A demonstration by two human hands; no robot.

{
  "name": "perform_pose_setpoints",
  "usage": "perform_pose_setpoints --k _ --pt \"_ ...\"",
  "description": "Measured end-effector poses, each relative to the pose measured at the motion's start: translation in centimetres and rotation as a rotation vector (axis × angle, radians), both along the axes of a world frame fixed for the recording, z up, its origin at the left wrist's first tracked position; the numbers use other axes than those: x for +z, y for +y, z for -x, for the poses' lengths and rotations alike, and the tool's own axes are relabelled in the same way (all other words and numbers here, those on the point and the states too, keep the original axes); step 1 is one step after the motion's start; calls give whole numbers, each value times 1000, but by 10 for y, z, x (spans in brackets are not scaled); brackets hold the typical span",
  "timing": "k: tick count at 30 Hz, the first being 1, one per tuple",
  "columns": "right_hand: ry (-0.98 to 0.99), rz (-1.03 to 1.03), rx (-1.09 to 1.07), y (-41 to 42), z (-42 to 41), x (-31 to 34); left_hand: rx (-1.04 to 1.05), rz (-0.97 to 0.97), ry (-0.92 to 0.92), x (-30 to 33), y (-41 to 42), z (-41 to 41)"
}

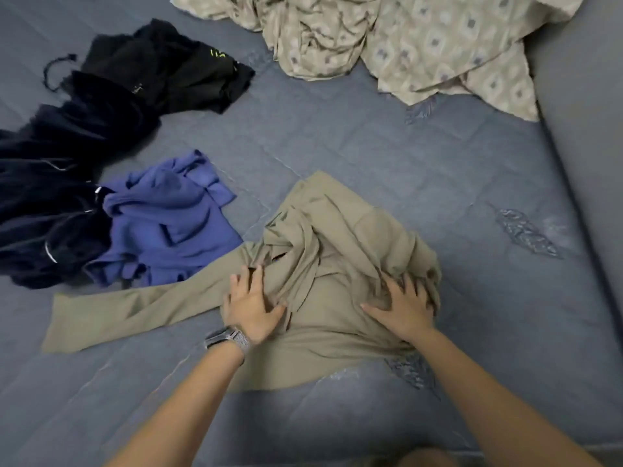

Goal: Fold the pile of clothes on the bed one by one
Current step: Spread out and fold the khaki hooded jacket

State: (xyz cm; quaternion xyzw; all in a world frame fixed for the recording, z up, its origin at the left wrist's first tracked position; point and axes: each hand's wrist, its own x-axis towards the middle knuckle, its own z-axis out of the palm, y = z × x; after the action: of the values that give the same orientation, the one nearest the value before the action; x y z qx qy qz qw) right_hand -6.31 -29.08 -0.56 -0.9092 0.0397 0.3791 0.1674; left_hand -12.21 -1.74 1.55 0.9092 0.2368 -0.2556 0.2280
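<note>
Our left hand (251, 306) and right hand (403, 306) press spread fingers (391, 284) flat on the crumpled khaki top (337, 230), gripping nothing; beyond our fingertips 3 garments look unfolded.

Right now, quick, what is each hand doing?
Left hand: open, fingers spread, flat on the khaki long-sleeved top.
Right hand: open, fingers pressing into the top's bunched fabric, gripping nothing clearly.

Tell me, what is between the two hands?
Only the tan shirt. In the head view, a bunched ridge of its cloth runs between the left hand and the right hand, and both hands rest on it.
</note>
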Motion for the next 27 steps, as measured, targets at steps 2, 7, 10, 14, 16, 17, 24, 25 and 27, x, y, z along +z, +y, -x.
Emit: perform_pose_setpoints --k 2,7,10,14,16,17,24,25,27 --pt "-140 126 61 4 14 -29 81 -100 8 -29 5 12" --pt "-680 164 5 12 36 -75 91 -205 -94 -69 8 13" --pt "-885 180 -11 11 36 -85 50 -336 -236 -70 4 14" --pt "-904 56 -68 8 40 -71 -56 -341 -194 -57 0 17" --pt "-760 -34 -77 6 46 -59 -34 -242 -166 -48 -2 23" --pt "-695 -57 -64 4 51 -56 -5 -154 -145 -44 -4 30" --pt "-467 -303 -222 -24 92 -3 550 614 -213 8 -6 119" --pt "-475 -349 -248 -27 100 8 638 679 -251 16 -5 132" --pt "-494 -470 -315 -30 117 28 729 770 -317 34 -5 153"
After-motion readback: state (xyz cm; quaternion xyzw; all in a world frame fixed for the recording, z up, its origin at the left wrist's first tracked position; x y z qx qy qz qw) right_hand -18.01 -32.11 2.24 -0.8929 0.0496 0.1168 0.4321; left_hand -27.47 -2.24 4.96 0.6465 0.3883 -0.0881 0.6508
